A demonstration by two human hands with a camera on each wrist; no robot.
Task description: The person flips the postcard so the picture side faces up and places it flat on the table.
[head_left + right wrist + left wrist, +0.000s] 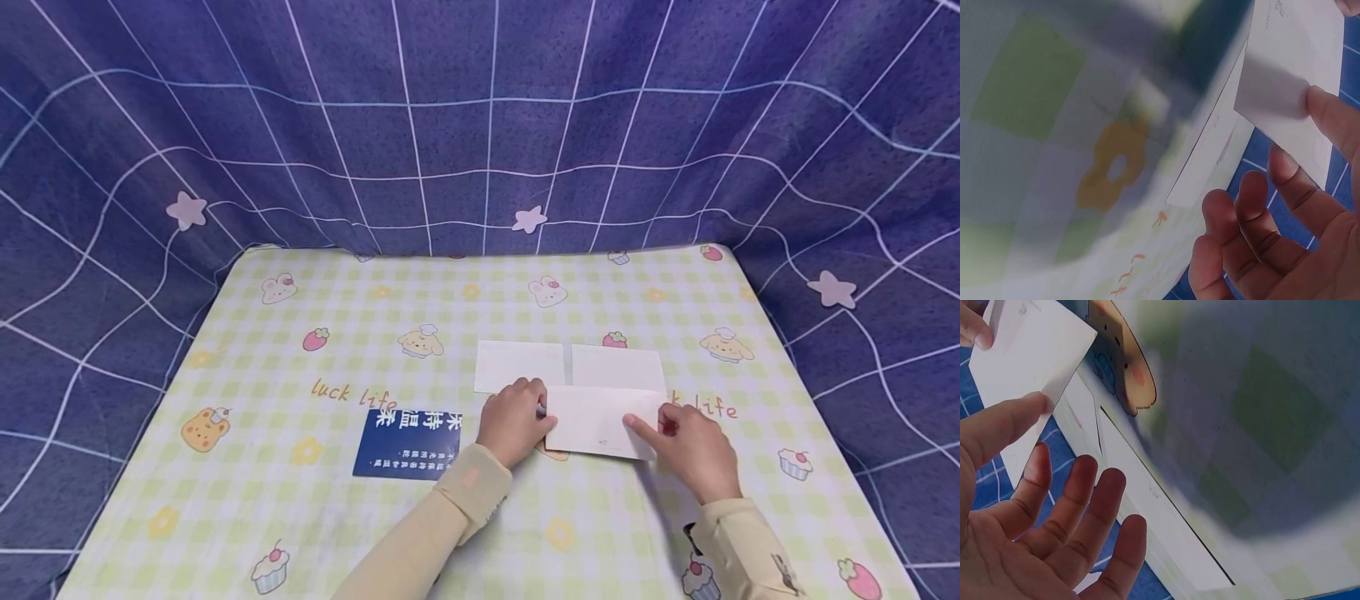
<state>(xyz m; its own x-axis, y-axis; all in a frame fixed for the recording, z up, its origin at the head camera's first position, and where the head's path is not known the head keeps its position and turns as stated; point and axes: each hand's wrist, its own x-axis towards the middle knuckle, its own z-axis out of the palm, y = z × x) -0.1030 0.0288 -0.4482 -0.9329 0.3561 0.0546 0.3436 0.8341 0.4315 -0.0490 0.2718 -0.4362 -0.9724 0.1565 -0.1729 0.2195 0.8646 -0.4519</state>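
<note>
Currently both hands pinch one white card (592,423), thumbs on its face: left hand (513,425) at its left end, right hand (697,454) at its right. Card's raised off the tablecloth (247,508), between the cloth's middle and right edge; small print on it unreadable. Two more white cards, left one (517,365) and right one (617,367), lie just beyond, toward the far edge. Blue card (408,462), left of left hand: white Chinese text, upside down, 温柔 legible. Cloth lettering (352,394) reads "luck life".
</note>
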